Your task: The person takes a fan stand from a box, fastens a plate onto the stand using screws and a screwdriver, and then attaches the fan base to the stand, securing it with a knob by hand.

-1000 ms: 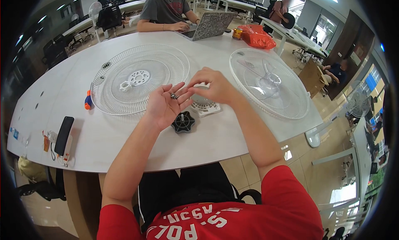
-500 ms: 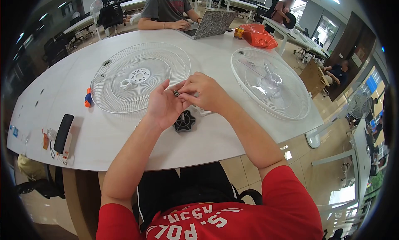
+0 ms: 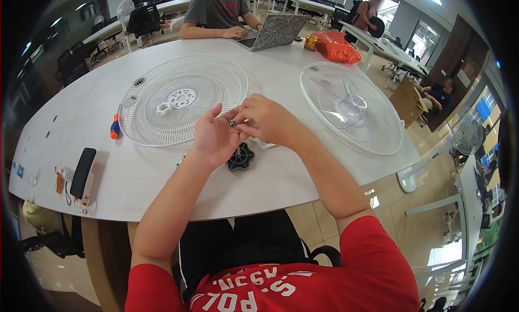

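Observation:
My left hand [image 3: 210, 139] is turned palm up over the white table, thumb spread, with small metal pieces [image 3: 232, 123], possibly screws, at its fingers. Above them my right hand [image 3: 273, 120] pinches at the same pieces; its fingertips partly hide them. Just below the hands a dark star-shaped knob [image 3: 240, 158] lies on the table. A few tiny shiny parts [image 3: 180, 161] rest beside my left forearm. Behind my left hand lies a round white fan grille [image 3: 148, 112] with a white ring-shaped nut [image 3: 164, 109] on it.
To the right lies another fan grille [image 3: 386, 133] with clear blades [image 3: 346, 109]. An orange and blue tool handle [image 3: 114, 127] and a black-topped object [image 3: 82, 174] are on the left. Across the table a person uses a laptop [image 3: 278, 32], near a can [image 3: 310, 43] and red bag [image 3: 336, 46].
The metal pieces and my right fingertips have shifted very slightly at the left fingers. Both hands stay in nearly the same place.

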Tool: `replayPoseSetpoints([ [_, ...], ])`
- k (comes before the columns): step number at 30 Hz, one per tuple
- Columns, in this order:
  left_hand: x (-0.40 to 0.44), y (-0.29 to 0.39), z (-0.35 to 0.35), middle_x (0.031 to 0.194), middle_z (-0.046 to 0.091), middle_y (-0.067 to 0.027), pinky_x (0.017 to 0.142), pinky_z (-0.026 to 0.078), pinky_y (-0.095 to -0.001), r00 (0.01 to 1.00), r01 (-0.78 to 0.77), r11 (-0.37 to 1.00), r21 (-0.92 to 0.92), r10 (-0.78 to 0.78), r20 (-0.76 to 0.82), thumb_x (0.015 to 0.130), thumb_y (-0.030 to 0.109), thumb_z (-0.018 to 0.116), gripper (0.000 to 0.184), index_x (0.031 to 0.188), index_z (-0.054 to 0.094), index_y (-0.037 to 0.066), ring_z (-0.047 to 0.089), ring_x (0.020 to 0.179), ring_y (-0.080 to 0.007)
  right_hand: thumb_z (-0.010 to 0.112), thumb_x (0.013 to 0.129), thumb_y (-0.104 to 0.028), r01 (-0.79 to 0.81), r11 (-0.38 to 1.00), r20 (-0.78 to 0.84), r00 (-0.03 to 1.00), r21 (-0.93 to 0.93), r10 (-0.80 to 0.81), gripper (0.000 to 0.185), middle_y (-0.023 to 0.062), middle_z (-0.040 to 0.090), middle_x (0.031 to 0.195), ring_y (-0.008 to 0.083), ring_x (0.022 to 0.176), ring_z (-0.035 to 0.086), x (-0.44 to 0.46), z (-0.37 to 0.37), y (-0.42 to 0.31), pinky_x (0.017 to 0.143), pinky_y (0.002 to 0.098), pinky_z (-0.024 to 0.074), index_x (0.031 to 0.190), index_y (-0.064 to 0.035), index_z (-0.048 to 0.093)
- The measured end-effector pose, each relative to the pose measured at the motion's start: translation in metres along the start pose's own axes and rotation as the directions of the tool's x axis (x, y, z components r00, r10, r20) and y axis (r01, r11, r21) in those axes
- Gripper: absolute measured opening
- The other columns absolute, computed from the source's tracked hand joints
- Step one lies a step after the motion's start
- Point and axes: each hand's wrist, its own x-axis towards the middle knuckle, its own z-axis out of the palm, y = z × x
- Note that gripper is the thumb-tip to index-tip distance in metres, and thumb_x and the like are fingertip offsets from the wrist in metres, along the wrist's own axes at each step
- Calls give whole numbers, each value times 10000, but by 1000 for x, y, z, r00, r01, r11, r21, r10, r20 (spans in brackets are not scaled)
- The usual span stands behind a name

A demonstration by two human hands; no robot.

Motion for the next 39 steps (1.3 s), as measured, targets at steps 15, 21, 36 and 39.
replayPoseSetpoints([
  [15, 2, -2, 1, 1391, 474, -264, 1165, 456, -453, 999, 25, 996, 80, -27, 24, 1118, 338, 279, 582, 1448, 339, -138, 534, 1326, -357, 769, 815, -108, -178, 962, 65, 984, 208, 168, 122, 99, 664, 956, 269, 934, 649, -3, -8, 7, 812, 374, 545, 899, -27, 733],
  [21, 1, -3, 2, 1352, 499, -242, 1150, 465, -443, 999, 8, 994, 110, -12, 35, 1123, 357, 269, 603, 1454, 343, -143, 570, 1243, -327, 778, 810, -104, -197, 966, 93, 979, 166, 184, 121, 91, 662, 950, 272, 925, 647, -3, -12, 4, 810, 375, 542, 895, -34, 728],
  [36, 0, 0, 3, 1333, 517, -255, 1104, 484, -407, 999, 13, 999, 46, -16, 51, 1117, 359, 314, 608, 1389, 380, -181, 587, 1183, -300, 801, 702, -77, -176, 958, -51, 980, 226, 192, 203, 101, 658, 869, 259, 818, 680, 0, -4, 0, 736, 371, 557, 826, -27, 648],
  [39, 3, 1, -2, 1356, 513, -260, 1127, 478, -430, 998, 38, 999, -3, -37, 55, 1115, 338, 322, 589, 1408, 361, -172, 580, 1233, -325, 747, 773, -46, -218, 924, -75, 965, 314, 253, 139, 75, 689, 875, 174, 778, 661, 0, -11, 2, 733, 309, 554, 884, -9, 672],
])
